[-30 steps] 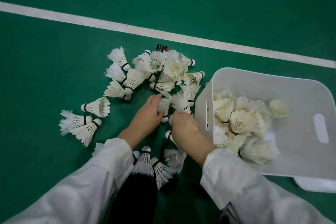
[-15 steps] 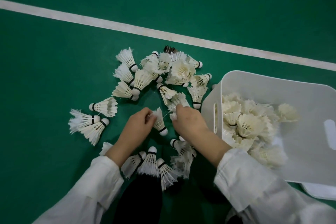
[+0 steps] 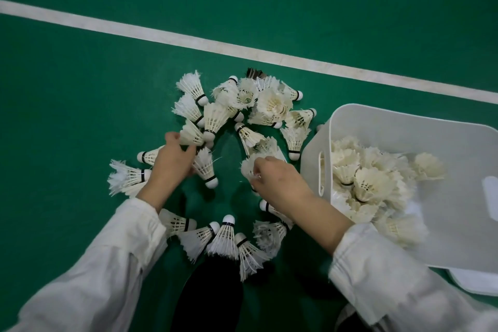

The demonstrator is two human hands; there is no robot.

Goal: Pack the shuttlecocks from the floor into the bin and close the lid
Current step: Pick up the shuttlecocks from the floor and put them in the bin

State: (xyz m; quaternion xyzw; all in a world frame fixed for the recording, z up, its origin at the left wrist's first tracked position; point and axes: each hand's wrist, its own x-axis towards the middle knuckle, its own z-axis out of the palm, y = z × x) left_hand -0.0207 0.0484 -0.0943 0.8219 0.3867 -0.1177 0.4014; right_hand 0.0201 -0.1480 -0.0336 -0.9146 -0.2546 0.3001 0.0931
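Several white feather shuttlecocks (image 3: 250,105) lie scattered in a loose ring on the green floor. A white plastic bin (image 3: 404,127) stands at the right, open, with several shuttlecocks (image 3: 369,183) piled inside. My left hand (image 3: 172,164) holds one shuttlecock (image 3: 204,167) against its palm while its fingers reach onto another (image 3: 191,135) at the left of the ring. My right hand (image 3: 275,178) is closed on a shuttlecock (image 3: 249,166) just left of the bin. The white lid (image 3: 474,281) lies partly under the bin at the lower right.
A white court line (image 3: 188,40) crosses the green floor behind the pile. More shuttlecocks (image 3: 226,240) lie near my dark trouser leg (image 3: 207,296) at the bottom. White sleeves cover both forearms.
My left hand has moved left and further away with its shuttlecock, onto the ones at the ring's left. My right hand stays near the bin, gripping a shuttlecock.
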